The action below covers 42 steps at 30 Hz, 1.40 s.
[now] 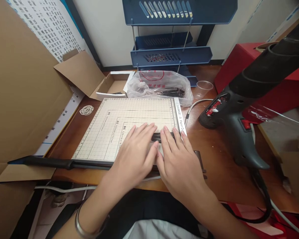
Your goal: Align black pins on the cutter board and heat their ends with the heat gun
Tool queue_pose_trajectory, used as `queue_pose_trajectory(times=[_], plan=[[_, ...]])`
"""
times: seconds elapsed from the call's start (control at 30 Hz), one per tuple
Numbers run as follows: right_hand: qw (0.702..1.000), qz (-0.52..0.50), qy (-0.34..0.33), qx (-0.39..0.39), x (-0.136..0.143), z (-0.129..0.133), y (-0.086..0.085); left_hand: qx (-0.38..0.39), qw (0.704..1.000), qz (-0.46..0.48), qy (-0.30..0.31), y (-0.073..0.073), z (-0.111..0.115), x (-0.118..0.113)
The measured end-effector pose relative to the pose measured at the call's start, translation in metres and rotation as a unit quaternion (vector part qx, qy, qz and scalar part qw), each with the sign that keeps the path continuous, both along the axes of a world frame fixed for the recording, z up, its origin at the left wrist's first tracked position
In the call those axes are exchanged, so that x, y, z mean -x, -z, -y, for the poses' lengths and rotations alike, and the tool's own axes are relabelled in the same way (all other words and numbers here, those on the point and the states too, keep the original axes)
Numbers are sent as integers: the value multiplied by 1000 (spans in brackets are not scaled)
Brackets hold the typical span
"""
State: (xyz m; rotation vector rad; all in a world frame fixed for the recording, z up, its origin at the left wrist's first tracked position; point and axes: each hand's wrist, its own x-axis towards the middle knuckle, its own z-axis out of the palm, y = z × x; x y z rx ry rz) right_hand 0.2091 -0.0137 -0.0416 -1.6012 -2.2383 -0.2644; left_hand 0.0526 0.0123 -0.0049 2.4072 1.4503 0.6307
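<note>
A cream paper cutter (109, 132) with printed grid lines lies on the desk before me. Its black handle (49, 162) points left along the near edge. On the board's right part lies a row of thin black strips (155, 137), mostly covered by my hands. My left hand (138, 152) rests flat on the left of the strips with fingers outstretched. Beside it my right hand (178, 157) lies over the right part of them, fingers also extended, its thumb close to the left thumb. What is under the palms is hidden.
Behind the cutter are an open cardboard box (114, 86) and a plastic bag (161, 84) holding more black strips. A clear cup (203, 89), a heat gun (241, 99) and a red box (241, 61) stand right. White rubber bands (86, 110) lie left; blue shelves (171, 56) rise behind.
</note>
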Motion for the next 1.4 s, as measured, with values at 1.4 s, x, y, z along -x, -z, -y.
queue_pose_trajectory(times=[1.4], plan=[[999,14,-2,31,-1,2,2,-5,994,-103,-40,16,23,-1]])
